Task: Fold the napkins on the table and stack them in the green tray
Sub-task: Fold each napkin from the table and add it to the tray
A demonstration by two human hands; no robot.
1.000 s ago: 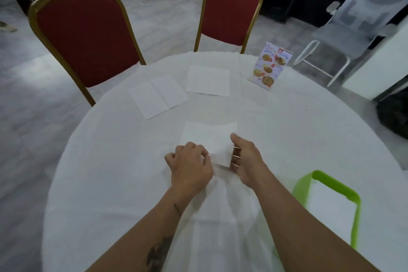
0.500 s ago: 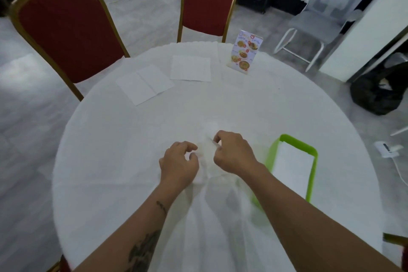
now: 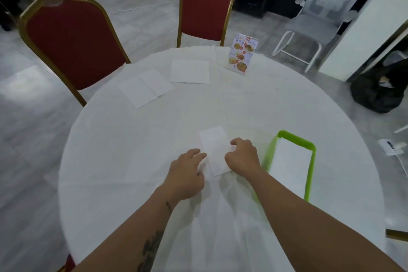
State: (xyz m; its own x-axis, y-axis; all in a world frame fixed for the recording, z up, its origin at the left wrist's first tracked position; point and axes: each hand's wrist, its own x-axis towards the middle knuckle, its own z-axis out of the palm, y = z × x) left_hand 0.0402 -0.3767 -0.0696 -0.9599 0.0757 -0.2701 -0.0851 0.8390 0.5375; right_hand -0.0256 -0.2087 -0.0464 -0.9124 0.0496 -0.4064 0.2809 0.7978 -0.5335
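A white napkin folded into a narrow rectangle (image 3: 215, 150) lies on the round white table (image 3: 132, 161) in front of me. My left hand (image 3: 187, 172) rests at its left edge, fingertips touching it. My right hand (image 3: 242, 155) pinches its right edge with curled fingers. Just right of that hand stands the green tray (image 3: 310, 146), which holds a folded white napkin (image 3: 289, 163). Two unfolded napkins lie flat at the far side, one on the left (image 3: 145, 87) and one nearer the middle (image 3: 189, 72).
A menu card (image 3: 241, 54) stands at the table's far edge. Two red chairs with gold frames, the left chair (image 3: 72, 42) and the far chair (image 3: 205, 6), stand beyond the table. A grey chair (image 3: 315, 22) and a black bag (image 3: 377, 93) are on the floor to the right.
The wider napkin under my hands has become a narrow folded rectangle. Both hands have shifted to its side edges, and my view has lifted slightly.
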